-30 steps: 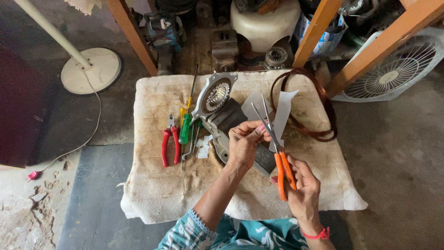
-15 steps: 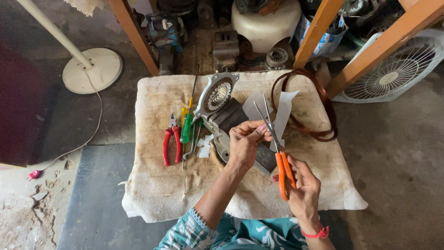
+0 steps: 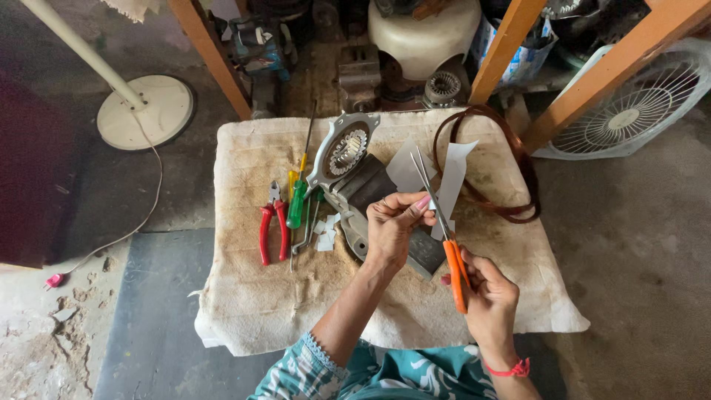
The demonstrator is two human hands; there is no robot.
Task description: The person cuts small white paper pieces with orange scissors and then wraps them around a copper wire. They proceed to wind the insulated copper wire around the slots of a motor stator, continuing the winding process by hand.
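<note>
Over the cloth-covered desk (image 3: 252,311), the right hand (image 3: 485,300) has its fingers wrapped around the orange handles of the scissors (image 3: 444,237), blades pointing away and parted. The left hand (image 3: 392,226) pinches a pale sheet (image 3: 453,174) between thumb and fingertips, right beside the blades. Beneath the hands lies a motor housing (image 3: 348,159). Red pliers (image 3: 272,230) and a green screwdriver (image 3: 296,204) lie to the left, a copper coil (image 3: 518,192) to the right.

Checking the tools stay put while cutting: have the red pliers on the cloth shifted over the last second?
No. The red pliers lie in the same spot beside the green screwdriver, left of the motor housing.
</note>
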